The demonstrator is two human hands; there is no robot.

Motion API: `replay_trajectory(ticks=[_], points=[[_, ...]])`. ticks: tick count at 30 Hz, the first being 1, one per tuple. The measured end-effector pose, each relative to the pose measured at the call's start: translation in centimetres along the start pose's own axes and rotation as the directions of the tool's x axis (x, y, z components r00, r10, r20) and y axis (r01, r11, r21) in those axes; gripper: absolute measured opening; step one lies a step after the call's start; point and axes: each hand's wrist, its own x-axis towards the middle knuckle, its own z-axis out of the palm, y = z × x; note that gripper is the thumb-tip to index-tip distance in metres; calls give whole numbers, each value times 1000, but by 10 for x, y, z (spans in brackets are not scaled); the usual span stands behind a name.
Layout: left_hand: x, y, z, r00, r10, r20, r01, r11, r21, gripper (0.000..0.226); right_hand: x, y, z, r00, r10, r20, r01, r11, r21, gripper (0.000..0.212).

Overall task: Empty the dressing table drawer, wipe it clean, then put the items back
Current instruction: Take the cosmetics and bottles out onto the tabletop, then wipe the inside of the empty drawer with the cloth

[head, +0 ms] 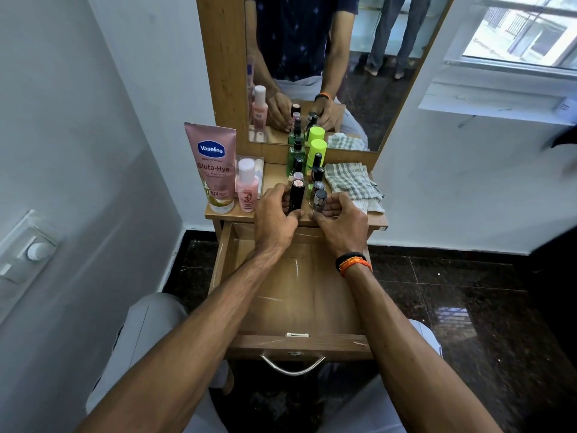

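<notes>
Bare wooden drawer (pixel 299 295) (scratched), hands (pixel 274 220) cupping small cylindrical bottles (pixel 296 195)

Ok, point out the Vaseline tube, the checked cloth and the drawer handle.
Vaseline tube (pixel 212 160): head view, on its pink front label.
Checked cloth (pixel 349 182): head view, on its folded middle.
Drawer handle (pixel 292 368): head view, on the metal loop's bottom curve.

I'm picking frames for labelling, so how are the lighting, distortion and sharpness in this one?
Head view: daylight from the window lights the scene evenly; wide-angle bending curves the walls and mirror frame; glare patch on the dark floor; hands and bottles fairly sharp, the small bottles' labels too small to read, frame edges slightly soft.
</notes>
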Motion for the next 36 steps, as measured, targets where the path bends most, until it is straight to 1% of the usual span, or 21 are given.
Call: replay_trajectory(ticks=[7,15,24,26,28,30,32,34,36], points=[[-1,-2,2,1000,13,-7,-13,1000,5,46,-1,0,0,1000,7,-6,-7,1000,3,37],[-1,-6,3,1000,-10,-2,10,1000,-12,47,0,1,-1,1000,10,10,-11,1000,2,39],[-7,-7,0,1000,3,0,-3,1000,4,45,-1,3,-2,1000,-18,12,18,1000,14,39],[-13,-6,-2,1000,11,-16,-11,1000,8,41,-3,6,-5,997,-70,-11,70,997,21,34],[-20,-7,-6,999,18,-40,-17,1000,22,35,-6,9,-11,990,-113,-83,115,993,14,27],[-29,-10,-10,999,33,-42,-31,999,39,26,-5,13,-17,980,-120,-158,116,993,-38,24],[-37,-13,-13,999,48,-2,-48,996,69,19,2,17,-22,977,-117,-179,89,983,-158,26],[-44,-15,-16,998,44,55,-50,992,113,19,15,19,-23,987,-89,-135,47,957,-286,34],[-48,-18,-19,995,40,95,-53,988,142,20,31,21,-24,998,-43,-47,22,923,-384,47]])
